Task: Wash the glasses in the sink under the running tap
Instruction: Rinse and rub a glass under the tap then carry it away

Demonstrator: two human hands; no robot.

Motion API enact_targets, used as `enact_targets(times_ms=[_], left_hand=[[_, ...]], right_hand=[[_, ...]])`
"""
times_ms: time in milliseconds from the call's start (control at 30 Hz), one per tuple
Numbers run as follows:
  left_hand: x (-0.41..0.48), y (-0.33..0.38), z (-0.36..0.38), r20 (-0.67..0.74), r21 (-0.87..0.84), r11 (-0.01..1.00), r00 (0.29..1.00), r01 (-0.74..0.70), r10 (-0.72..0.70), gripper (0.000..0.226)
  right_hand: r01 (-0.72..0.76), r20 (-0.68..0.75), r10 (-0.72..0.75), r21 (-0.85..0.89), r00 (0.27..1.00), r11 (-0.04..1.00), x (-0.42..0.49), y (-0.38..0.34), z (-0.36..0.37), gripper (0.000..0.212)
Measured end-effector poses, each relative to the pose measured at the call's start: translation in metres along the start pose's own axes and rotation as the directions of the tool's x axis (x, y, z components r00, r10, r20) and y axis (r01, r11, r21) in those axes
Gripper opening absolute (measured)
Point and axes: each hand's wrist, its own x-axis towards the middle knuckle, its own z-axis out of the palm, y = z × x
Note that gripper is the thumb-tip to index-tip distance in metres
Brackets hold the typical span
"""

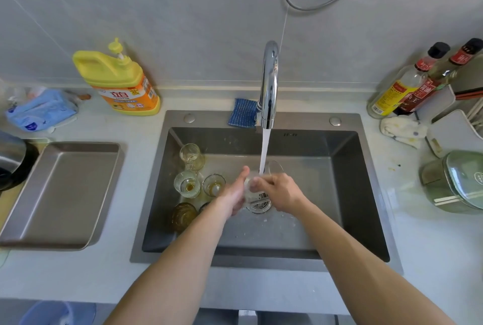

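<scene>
Water runs from the chrome tap (269,84) in a white stream into a clear glass (274,169) held tilted over the drain of the steel sink (347,194). My left hand (236,194) grips the glass from the left, thumb up. My right hand (279,191) holds it from the right, fingers at its base. Several other glasses stand on the sink floor at the left: a yellowish one (192,156), a ribbed one (187,185), a small one (213,185) and an amber one (183,216).
A metal tray (62,194) lies on the counter left of the sink. Yellow detergent bottle (122,81) and blue sponge (241,113) stand behind. Sauce bottles (418,81), a rag (403,131) and a green lidded container (454,183) are at the right.
</scene>
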Motion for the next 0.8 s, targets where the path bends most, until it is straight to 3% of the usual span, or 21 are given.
enact_targets(times_ms=[67,133,233,400,433,500,567,733,800], left_hand=[[0.004,-0.003,-0.002,-0.057,0.132,0.99,0.996,-0.055,0.063,0.096],[0.004,-0.003,0.001,0.055,-0.054,0.997,0.997,-0.051,0.054,0.09],[0.001,0.001,0.003,0.185,-0.372,0.928,0.977,-0.029,0.105,0.068],[-0.002,0.002,-0.007,0.166,-0.453,0.891,0.981,-0.017,0.104,0.057],[-0.003,0.002,-0.009,0.184,-0.454,0.891,0.978,-0.003,0.097,0.055],[-0.002,0.0,-0.011,0.186,-0.48,0.877,0.979,0.021,0.079,0.049],[-0.002,-0.005,-0.012,0.208,-0.512,0.857,0.977,0.063,0.052,0.05],[0.007,-0.015,-0.008,0.322,-0.616,0.778,0.941,0.128,0.1,0.067],[0.006,-0.014,-0.001,0.286,-0.663,0.744,0.947,0.085,0.147,0.061]], right_hand=[[-0.026,0.029,0.023,0.098,0.999,0.995,-0.001,0.002,0.0,0.034],[-0.029,0.019,0.025,0.246,0.999,0.969,-0.004,0.003,0.006,0.034],[-0.045,0.02,0.04,0.459,0.999,0.887,-0.005,0.001,0.013,0.03],[0.008,0.195,-0.034,0.133,0.98,0.991,-0.006,0.023,0.003,0.074],[0.035,0.247,-0.06,0.104,0.967,0.994,-0.006,0.028,-0.001,0.07],[0.097,0.317,-0.082,-0.032,0.945,0.995,-0.006,0.03,-0.006,0.043],[0.135,0.223,-0.097,-0.161,0.97,0.978,-0.001,0.032,-0.005,0.025],[0.025,0.078,-0.037,0.151,0.996,0.988,0.008,0.027,0.002,0.013],[0.01,0.031,-0.018,0.25,0.999,0.968,0.009,0.021,0.003,0.01]])
